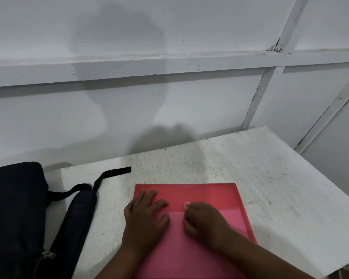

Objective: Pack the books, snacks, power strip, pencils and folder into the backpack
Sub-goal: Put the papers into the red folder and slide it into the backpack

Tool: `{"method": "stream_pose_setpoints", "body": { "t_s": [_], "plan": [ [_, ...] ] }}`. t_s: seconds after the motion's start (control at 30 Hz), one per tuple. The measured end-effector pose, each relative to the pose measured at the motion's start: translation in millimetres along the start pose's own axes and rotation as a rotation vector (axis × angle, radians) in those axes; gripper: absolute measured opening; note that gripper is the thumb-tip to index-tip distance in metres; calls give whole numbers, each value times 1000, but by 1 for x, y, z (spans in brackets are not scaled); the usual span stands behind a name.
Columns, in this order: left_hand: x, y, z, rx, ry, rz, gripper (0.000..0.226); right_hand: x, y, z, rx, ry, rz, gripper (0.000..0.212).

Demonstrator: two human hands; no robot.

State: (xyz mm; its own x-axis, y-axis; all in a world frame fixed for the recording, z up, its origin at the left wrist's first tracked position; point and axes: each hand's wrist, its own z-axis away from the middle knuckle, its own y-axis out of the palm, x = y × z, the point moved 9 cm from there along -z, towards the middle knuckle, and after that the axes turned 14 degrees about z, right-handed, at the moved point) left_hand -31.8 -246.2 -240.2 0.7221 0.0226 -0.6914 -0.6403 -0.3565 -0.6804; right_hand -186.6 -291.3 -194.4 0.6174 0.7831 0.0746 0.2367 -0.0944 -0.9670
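Flat, the translucent pink folder (210, 196) (snap button (187, 205) mid-flap).

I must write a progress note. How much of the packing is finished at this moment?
Done: cannot tell; the backpack hides its inside. No books, snacks, power strip or pencils are in view. In hand: the left hand presses flat on the red folder on the table; the right hand works at its button. Left: folder into backpack.

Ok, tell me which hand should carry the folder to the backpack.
Left, probably. The left hand lies flat on the folder on the side nearer the backpack; the right hand is curled by the clasp, farther away.
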Motion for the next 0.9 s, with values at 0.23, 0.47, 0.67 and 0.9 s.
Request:
{"method": "stream_pose_setpoints", "body": {
  "t_s": [0.23,0.47,0.67,0.9],
  "plan": [
    [-1,0,-1,9,-4,-13,38,-11,18,-21,227,9,3,38],
    [-3,-2,1,13,-6,-9,36,-29,18,-23,243,72,-118,17],
    [-6,-4,0,32,-10,-15,37,-40,16,0,95,149,-162,16],
    [-8,-7,-1,15,-4,2,38,-42,21,19,28,217,-235,25]
  ]
}}
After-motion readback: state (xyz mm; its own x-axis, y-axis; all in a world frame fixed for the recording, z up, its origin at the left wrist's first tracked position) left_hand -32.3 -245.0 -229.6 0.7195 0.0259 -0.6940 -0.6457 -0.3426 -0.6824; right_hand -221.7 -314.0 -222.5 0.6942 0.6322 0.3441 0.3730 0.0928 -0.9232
